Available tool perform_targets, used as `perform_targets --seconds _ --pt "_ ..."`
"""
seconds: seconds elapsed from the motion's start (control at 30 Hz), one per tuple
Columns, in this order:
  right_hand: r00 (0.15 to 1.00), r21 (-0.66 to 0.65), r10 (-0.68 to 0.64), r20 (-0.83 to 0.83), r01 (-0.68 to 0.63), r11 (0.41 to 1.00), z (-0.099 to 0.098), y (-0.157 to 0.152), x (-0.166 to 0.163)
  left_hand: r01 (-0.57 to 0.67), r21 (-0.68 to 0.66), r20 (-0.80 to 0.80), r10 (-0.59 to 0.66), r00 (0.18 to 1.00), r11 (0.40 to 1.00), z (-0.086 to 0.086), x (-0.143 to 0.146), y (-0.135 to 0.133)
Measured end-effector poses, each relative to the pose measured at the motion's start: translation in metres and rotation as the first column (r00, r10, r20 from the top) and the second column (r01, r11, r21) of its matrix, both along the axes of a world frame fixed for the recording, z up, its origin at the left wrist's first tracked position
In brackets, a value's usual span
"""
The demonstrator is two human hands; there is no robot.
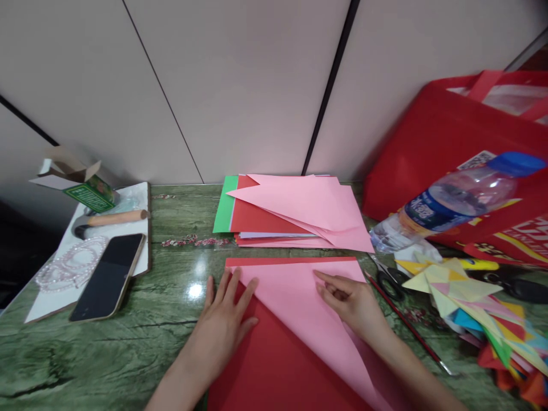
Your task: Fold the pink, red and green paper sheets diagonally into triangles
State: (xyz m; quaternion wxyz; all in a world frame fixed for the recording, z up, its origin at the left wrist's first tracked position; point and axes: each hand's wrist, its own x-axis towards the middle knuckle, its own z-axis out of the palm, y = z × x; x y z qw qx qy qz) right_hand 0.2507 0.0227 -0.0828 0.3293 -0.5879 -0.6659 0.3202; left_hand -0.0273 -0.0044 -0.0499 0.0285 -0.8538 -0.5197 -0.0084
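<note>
head view: two bare hands on a pink sheet [291,305] that lies over red paper [274,365].
the left hand [225,314] is spread and grasps nothing, its fingertips resting at the sheet's upper left corner; the right hand [359,302] curls over the pink surface, and whether it pinches any paper i cannot tell. the sheet's slanting edge runs from the left fingertips to below the right hand. a paper stack [299,211] sits beyond both. for neat work, best pin that corner firmly, then smooth the sheet away from it.

Grey wall panels [257,85] with dark seams [330,85] back the green, streaky table [128,354]; a white glare [195,290] shines there.
</note>
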Motion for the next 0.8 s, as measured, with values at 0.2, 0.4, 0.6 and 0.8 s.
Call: perform_targets --seconds 0.2,0.4,0.6,0.8 --pt "1.000 0.019 -0.014 -0.004 0.014 1.000 0.0008 -0.0001 0.0001 -0.010 -0.057 0.010 0.010 1.000 0.998 0.0047 0.0003 0.0007" --pt "1.000 0.068 0.010 0.000 -0.010 0.998 0.0011 0.0003 0.0001 -0.021 -0.032 0.067 0.023 0.998 0.999 0.0038 -0.0013 0.0002" --pt "1.000 0.067 0.020 0.019 -0.021 0.998 0.0024 0.0000 0.0004 -0.008 -0.005 0.037 0.008 0.999 1.000 0.0026 -0.0027 0.0014" --pt "1.000 0.054 0.007 0.000 -0.007 0.999 0.0033 0.0005 -0.0012 0.002 0.002 0.025 -0.002 1.000 1.000 0.0035 -0.0026 0.0024"
